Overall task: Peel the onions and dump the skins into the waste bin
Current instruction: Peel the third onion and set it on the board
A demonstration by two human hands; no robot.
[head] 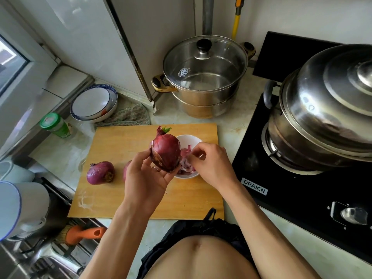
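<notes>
My left hand [147, 178] grips a red onion [166, 151] from below and holds it up over the wooden cutting board [120, 146], its stem tip pointing away from me. Just right of it, my right hand [211, 160] pinches a strip of purple skin [186, 163] that hangs over a small white bowl [188, 138] with more skins in it. A second red onion [100, 173] lies on the board's left side. A third onion [126, 170] peeks out behind my left wrist, mostly hidden. No waste bin is in view.
A lidded steel steamer pot [203, 77] stands behind the board. On the right is a black gas stove [281, 188] with a large steel pot [322, 109]. Stacked plates [93, 102], a cloth and a green-capped jar [54, 124] sit at the left; the sink lies lower left.
</notes>
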